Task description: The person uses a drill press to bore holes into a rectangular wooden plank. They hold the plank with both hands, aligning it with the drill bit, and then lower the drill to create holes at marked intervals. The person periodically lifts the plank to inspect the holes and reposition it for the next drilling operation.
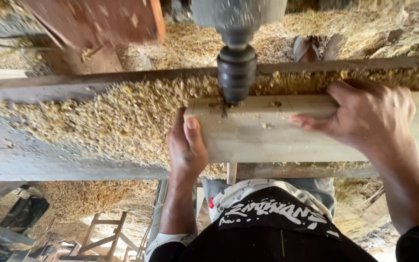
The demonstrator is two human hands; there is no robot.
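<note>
A pale wooden board [267, 138] lies flat on a worn grey machine table [49, 150], under a dark drill chuck [236, 70] whose bit meets the board's far edge. Two drilled holes show near the bit. My left hand [186, 148] grips the board's left end, thumb on top. My right hand [369, 116] presses down on the board to the right of the chuck, fingers spread over its top and far edge.
Wood shavings [117, 116] lie heaped over the table left of the board and along a rail [122, 77] behind it. More shavings cover the floor beyond. A reddish machine part [93, 19] stands at the upper left. Wooden frames [103, 233] lie below.
</note>
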